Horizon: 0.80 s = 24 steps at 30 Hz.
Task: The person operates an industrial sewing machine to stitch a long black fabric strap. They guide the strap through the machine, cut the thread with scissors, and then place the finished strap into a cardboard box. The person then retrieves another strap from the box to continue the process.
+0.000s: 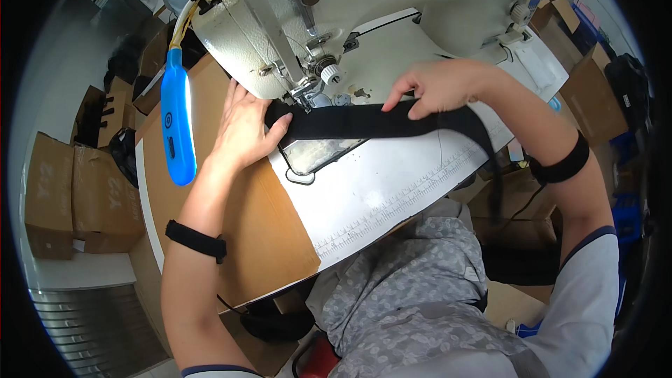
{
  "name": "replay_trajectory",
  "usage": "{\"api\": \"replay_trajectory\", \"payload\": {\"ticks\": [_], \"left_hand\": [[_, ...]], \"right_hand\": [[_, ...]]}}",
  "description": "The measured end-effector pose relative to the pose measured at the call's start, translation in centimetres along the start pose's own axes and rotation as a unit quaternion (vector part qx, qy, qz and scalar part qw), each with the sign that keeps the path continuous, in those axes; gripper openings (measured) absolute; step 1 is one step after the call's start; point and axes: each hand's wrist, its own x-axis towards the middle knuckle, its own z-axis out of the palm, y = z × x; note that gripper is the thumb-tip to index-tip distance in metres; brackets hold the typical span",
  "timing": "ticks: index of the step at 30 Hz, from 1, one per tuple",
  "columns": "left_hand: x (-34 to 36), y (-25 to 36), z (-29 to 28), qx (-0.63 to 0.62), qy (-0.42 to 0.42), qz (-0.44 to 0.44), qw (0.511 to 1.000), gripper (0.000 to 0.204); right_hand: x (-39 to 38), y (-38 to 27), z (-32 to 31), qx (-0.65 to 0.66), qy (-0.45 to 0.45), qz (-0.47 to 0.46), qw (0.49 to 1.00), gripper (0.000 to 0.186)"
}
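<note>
A long black strap (336, 123) runs across the bed of a cream sewing machine (378, 24), its left part under the presser foot (304, 100). My left hand (241, 126) rests with fingers spread at the strap's left end, the thumb on the black fabric. On the right, my right hand (437, 87) pinches the strap's upper edge between thumb and curled fingers. Beyond that hand the strap bends down over the table's front edge and hangs loose. The needle tip is too small to make out.
A blue lamp (178, 119) hangs left of the machine head. Brown board (259, 231) covers the table's left side; a white surface with ruler marks (378, 189) lies in front of the bed. Cardboard boxes (105, 199) stand at the left, with another box (595, 91) at the right.
</note>
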Motion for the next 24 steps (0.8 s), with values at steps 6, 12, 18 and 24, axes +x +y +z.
{"api": "replay_trajectory", "payload": {"ticks": [6,12,18,24], "left_hand": [[-0.4,0.2,-1.9,-0.005,0.005,0.056,0.998,0.034],[-3.7,-0.7,-4.0,-0.049,-0.139,-0.217,0.965,0.049],[-5.7,-1.7,-3.9,0.017,-0.187,-0.307,0.933,0.061],[-9.0,-3.8,-5.4,-0.104,-0.150,-0.299,0.937,0.046]], "right_hand": [[3.2,0.8,-2.7,-0.128,0.081,0.033,0.988,0.026],[5.4,1.5,-2.7,-0.184,0.125,0.049,0.974,0.014],[7.1,2.5,-3.7,-0.233,0.154,-0.001,0.960,0.016],[7.0,2.0,-3.7,-0.200,0.118,0.061,0.971,0.015]]}}
